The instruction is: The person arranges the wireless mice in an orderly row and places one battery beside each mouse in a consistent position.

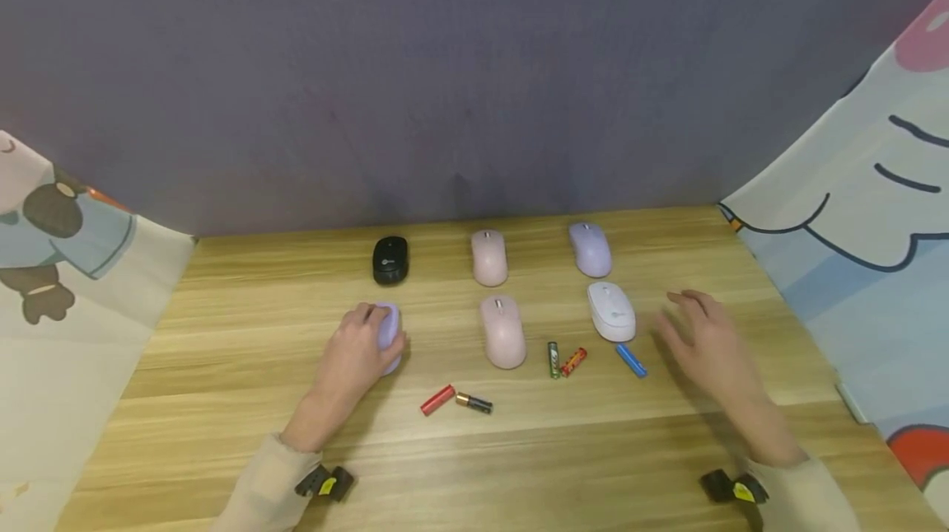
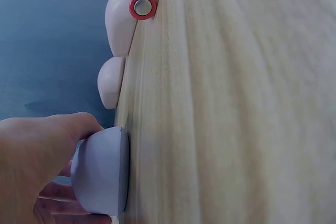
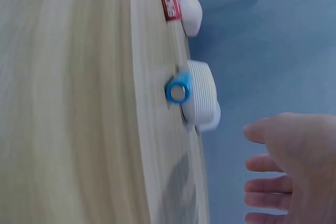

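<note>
My left hand grips a lavender computer mouse by its sides, thumb on one side and fingers on the other, with the mouse's base at the table top. In the head view much of that mouse is covered by the hand. Over the table's right side my right hand holds nothing, its fingers spread apart. Nearest to it is a white mouse, with a blue battery lying just in front; the right wrist view shows the hand apart from both.
A black mouse, a pink mouse and another lavender mouse line the back. A second pink mouse stands mid-table. Loose batteries lie in front: red, black-and-copper, green and red-yellow. A grey panel rises behind.
</note>
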`<move>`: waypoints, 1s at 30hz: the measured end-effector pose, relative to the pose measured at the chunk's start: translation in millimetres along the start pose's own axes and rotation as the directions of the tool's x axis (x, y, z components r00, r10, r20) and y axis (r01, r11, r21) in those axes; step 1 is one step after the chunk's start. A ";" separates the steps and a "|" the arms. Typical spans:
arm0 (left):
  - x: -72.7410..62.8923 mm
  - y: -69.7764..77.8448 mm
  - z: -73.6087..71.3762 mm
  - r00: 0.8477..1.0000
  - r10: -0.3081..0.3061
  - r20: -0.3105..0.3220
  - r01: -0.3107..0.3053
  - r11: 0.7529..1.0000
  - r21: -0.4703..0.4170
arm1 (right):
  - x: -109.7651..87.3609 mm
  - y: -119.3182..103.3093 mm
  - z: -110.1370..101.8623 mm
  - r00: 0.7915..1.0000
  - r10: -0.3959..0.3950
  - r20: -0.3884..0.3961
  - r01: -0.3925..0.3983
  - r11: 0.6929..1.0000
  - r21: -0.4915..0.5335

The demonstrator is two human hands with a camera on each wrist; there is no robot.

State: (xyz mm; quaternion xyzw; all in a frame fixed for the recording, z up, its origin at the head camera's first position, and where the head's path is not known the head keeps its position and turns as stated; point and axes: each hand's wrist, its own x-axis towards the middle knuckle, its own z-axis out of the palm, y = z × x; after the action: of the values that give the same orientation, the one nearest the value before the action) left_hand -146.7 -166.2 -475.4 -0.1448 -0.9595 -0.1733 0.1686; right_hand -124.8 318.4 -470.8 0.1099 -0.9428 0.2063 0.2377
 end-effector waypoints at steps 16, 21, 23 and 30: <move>0.8 3.5 1.7 1.000 0.021 -0.020 -0.021 1.000 0.014 | -35.7 56.8 -33.3 0.958 0.282 0.055 -0.278 0.958 -0.078; 1.4 5.4 1.6 1.000 0.021 -0.019 -0.021 1.000 0.017 | -49.5 71.6 -45.9 0.952 0.306 0.005 -0.303 0.946 -0.115; 1.6 6.0 1.6 1.000 0.012 -0.013 -0.012 1.000 0.013 | -53.2 76.0 -51.7 0.936 0.351 0.038 -0.343 0.929 -0.141; 2.0 6.1 2.2 1.000 0.012 -0.002 -0.012 1.000 0.018 | -63.9 88.9 -62.8 0.911 0.410 0.030 -0.399 0.900 -0.177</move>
State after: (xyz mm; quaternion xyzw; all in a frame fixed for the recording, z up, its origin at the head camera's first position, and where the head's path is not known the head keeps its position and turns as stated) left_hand -147.0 -159.4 -474.9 -0.1488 -0.9599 -0.1639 0.1720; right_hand -71.6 432.3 -481.9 -0.1020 -0.9663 0.1677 0.1664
